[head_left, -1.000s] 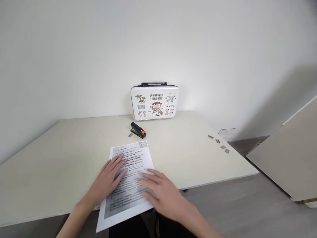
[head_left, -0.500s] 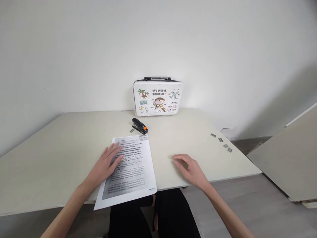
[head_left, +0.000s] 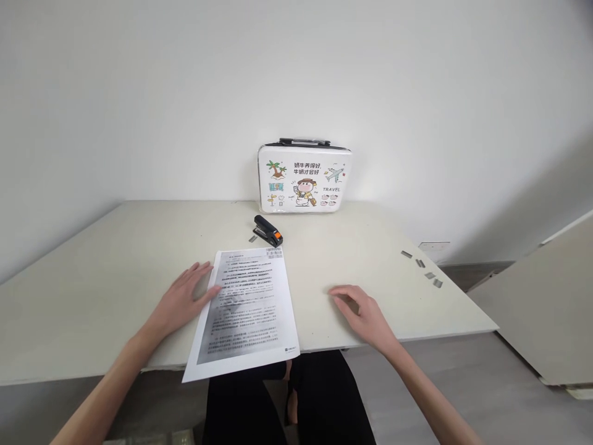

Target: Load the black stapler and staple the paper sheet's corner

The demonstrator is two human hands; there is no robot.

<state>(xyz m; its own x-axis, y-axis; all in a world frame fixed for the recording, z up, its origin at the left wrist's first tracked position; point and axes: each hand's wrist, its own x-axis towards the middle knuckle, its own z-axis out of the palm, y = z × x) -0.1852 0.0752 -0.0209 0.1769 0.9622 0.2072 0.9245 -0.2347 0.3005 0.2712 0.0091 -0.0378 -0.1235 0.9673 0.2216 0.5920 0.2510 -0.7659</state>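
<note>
A printed sheet of paper [head_left: 252, 309] lies on the table, its lower edge jutting past the front edge above my lap. My left hand [head_left: 183, 300] lies open with fingers stretched along the sheet's left side, the thumb tip at or on its margin. My right hand [head_left: 365, 315] rests on the table to the right of the paper, loosely curled, a gap between thumb and fingers and nothing visible in it. A black stapler [head_left: 268, 231] with an orange patch sits just beyond the sheet's top edge. Beside it is a small staple strip [head_left: 252, 238].
A white case [head_left: 303, 179] with cartoon prints and a black handle stands upright against the wall. Several staple strips [head_left: 420, 263] lie near the right edge of the table [head_left: 115, 272]. A pale panel [head_left: 546, 309] stands on the floor at right.
My left hand has slid left off most of the paper to its margin. My right hand stays in nearly the same place. The whole view has shifted slightly.
</note>
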